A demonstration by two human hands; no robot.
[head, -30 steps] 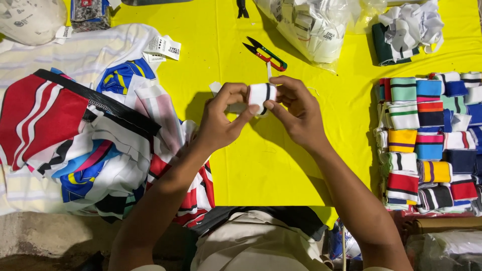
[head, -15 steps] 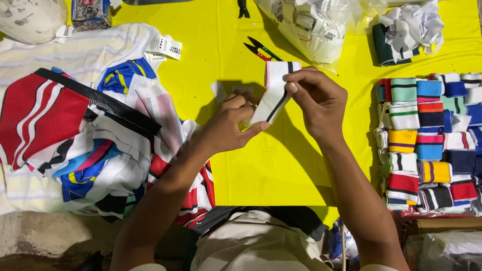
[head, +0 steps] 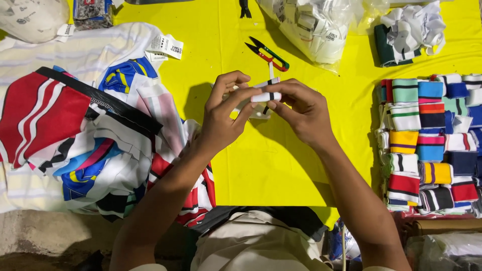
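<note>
We pinch a white knit strip with a dark stripe [head: 265, 95] between left hand [head: 224, 116] and right hand [head: 300, 111] above the yellow table [head: 281, 170]; folded striped cuffs [head: 427, 145] sit stacked right, this one seemingly half-folded.

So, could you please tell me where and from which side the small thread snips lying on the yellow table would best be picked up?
Probably by the looped red-and-green handle end of the thread snips, coming from above on the near right side. They lie flat and slanted on the yellow table, blades pointing up-left, handle end nearest the right hand. Both hands, left hand included, hold a white striped band.
</note>
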